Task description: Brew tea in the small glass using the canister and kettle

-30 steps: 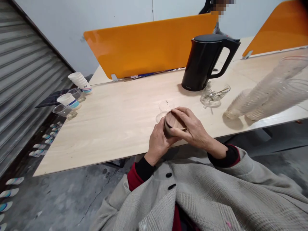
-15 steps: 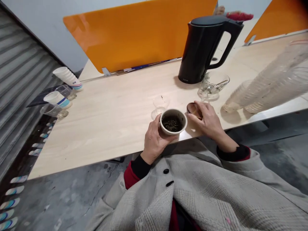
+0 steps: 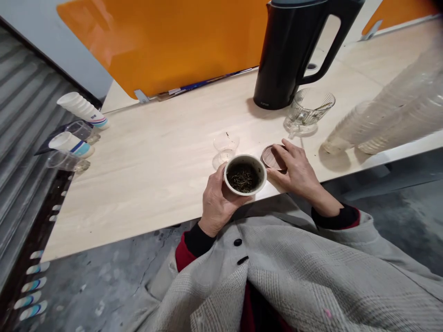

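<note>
My left hand (image 3: 217, 203) is wrapped round a pale round canister (image 3: 245, 157) at the table's front edge. Its open mouth faces me, with dark dried tea leaves (image 3: 244, 180) inside. Just to the right, my right hand (image 3: 298, 173) has thumb and fingers at the edges of a round wooden lid (image 3: 272, 157), wood-grain face up at the tabletop. Beyond the canister stands a small clear plastic cup (image 3: 223, 159), partly hidden, with a dark speck near its rim. A ribbed glass bowl (image 3: 308, 108) is behind my right hand.
A black electric kettle (image 3: 285, 55) stands at the back. Stacked clear plastic cups (image 3: 387, 115) lean in from the right. Paper cups (image 3: 81, 110) and clear cups lie at the table's left end. An orange divider (image 3: 166, 46) runs along the back of the table (image 3: 138, 184).
My right hand has turned the wooden lid from tilted to nearly flat on the tabletop. My left hand keeps hold of the canister. The view has tipped downward a little.
</note>
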A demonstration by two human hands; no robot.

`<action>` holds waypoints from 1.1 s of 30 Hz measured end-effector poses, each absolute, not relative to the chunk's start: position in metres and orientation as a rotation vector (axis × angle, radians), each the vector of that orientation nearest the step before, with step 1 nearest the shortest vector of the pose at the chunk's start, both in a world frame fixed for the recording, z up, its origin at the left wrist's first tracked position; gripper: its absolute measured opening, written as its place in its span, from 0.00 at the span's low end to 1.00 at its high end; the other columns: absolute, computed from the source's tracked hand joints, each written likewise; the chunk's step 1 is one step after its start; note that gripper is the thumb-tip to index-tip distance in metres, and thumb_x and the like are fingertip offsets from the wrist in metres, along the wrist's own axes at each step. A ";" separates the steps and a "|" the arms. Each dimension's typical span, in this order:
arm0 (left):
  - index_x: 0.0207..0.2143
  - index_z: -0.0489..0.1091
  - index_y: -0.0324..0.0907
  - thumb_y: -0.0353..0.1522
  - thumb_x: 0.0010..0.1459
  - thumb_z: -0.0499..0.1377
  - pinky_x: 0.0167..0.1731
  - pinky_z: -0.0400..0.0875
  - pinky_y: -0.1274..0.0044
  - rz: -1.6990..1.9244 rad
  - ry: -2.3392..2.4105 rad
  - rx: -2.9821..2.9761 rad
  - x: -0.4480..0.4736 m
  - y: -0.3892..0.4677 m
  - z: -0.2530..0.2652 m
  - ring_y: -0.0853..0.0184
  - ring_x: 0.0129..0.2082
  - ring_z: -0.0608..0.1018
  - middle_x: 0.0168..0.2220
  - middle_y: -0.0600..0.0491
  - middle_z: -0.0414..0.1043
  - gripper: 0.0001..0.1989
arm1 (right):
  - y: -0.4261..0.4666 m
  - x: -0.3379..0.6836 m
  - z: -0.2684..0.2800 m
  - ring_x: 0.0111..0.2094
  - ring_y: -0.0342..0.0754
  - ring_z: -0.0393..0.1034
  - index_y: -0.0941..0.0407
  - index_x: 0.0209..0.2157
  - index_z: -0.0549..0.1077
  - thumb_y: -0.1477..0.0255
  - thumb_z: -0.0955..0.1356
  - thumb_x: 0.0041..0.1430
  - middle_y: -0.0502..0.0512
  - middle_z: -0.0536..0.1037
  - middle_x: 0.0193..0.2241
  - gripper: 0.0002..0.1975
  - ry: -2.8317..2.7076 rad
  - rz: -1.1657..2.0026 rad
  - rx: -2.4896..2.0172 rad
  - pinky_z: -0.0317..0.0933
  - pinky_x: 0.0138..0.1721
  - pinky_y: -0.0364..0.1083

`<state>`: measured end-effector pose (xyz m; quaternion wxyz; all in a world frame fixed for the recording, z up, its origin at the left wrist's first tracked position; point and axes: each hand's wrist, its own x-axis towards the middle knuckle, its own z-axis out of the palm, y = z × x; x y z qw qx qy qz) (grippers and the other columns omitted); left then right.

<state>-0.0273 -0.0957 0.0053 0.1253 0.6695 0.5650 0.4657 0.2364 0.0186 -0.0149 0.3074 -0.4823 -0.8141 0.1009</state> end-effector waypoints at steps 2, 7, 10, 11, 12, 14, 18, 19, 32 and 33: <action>0.73 0.59 0.49 0.53 0.54 0.77 0.61 0.78 0.57 1.330 1.668 1.893 -0.028 -0.096 0.005 0.49 0.61 0.82 0.62 0.42 0.78 0.52 | 0.017 0.237 -0.011 0.72 0.72 0.61 0.52 0.69 0.71 0.43 0.68 0.68 0.71 0.68 0.71 0.38 -2.136 0.274 -1.261 0.60 0.69 0.76; 0.74 0.59 0.49 0.53 0.53 0.77 0.62 0.78 0.56 1.318 1.667 1.795 -0.030 -0.093 0.002 0.47 0.63 0.80 0.62 0.42 0.77 0.53 | 0.016 0.244 0.010 0.59 0.66 0.77 0.49 0.65 0.73 0.47 0.69 0.69 0.67 0.78 0.61 0.31 -1.909 0.253 -1.315 0.72 0.60 0.71; 0.73 0.60 0.48 0.53 0.54 0.77 0.61 0.78 0.56 1.330 1.672 1.785 -0.031 -0.092 0.001 0.47 0.62 0.80 0.62 0.41 0.78 0.52 | 0.021 0.251 0.020 0.39 0.57 0.82 0.51 0.63 0.72 0.50 0.70 0.69 0.62 0.83 0.48 0.28 -1.619 0.285 -1.371 0.80 0.45 0.62; 0.73 0.61 0.48 0.52 0.54 0.77 0.61 0.78 0.56 1.334 1.673 1.788 -0.031 -0.091 0.001 0.46 0.62 0.81 0.62 0.41 0.78 0.51 | 0.024 0.253 0.023 0.35 0.55 0.82 0.51 0.63 0.70 0.51 0.70 0.68 0.60 0.83 0.45 0.29 -1.531 0.302 -1.382 0.81 0.41 0.60; 0.73 0.61 0.48 0.52 0.54 0.77 0.61 0.78 0.56 1.340 1.672 1.793 -0.031 -0.091 0.001 0.46 0.62 0.81 0.62 0.42 0.78 0.51 | 0.028 0.254 0.025 0.33 0.54 0.81 0.52 0.64 0.68 0.51 0.71 0.67 0.59 0.83 0.43 0.31 -1.461 0.320 -1.388 0.81 0.37 0.58; 0.73 0.61 0.48 0.52 0.54 0.77 0.61 0.78 0.56 1.349 1.668 1.809 -0.030 -0.091 0.001 0.46 0.62 0.81 0.62 0.42 0.78 0.51 | 0.036 0.255 0.029 0.31 0.54 0.81 0.52 0.68 0.64 0.50 0.71 0.66 0.57 0.83 0.42 0.36 -1.378 0.358 -1.391 0.80 0.32 0.55; 0.73 0.61 0.48 0.51 0.55 0.76 0.61 0.79 0.56 1.354 1.677 1.831 -0.030 -0.090 0.001 0.47 0.61 0.81 0.61 0.42 0.79 0.50 | 0.060 0.251 0.037 0.29 0.54 0.81 0.53 0.74 0.59 0.51 0.71 0.65 0.56 0.83 0.38 0.42 -1.354 0.362 -1.404 0.77 0.26 0.53; 0.73 0.61 0.48 0.51 0.55 0.77 0.60 0.79 0.56 1.357 1.681 1.833 -0.030 -0.090 0.000 0.47 0.61 0.82 0.61 0.42 0.79 0.50 | 0.067 0.250 0.038 0.28 0.55 0.80 0.54 0.75 0.58 0.51 0.70 0.66 0.55 0.83 0.36 0.42 -1.358 0.355 -1.408 0.77 0.26 0.53; 0.73 0.60 0.49 0.53 0.53 0.77 0.61 0.79 0.54 1.357 1.674 1.858 -0.028 -0.091 0.000 0.47 0.61 0.81 0.64 0.41 0.77 0.52 | 0.121 0.233 0.049 0.27 0.49 0.77 0.51 0.45 0.72 0.56 0.63 0.76 0.58 0.83 0.36 0.15 -1.457 0.254 -1.515 0.73 0.33 0.53; 0.73 0.60 0.49 0.54 0.53 0.77 0.61 0.79 0.54 1.354 1.676 1.854 -0.028 -0.091 0.000 0.47 0.61 0.81 0.64 0.41 0.77 0.53 | 0.121 0.232 0.051 0.27 0.48 0.76 0.51 0.43 0.71 0.56 0.62 0.77 0.58 0.83 0.34 0.14 -1.470 0.233 -1.517 0.72 0.33 0.53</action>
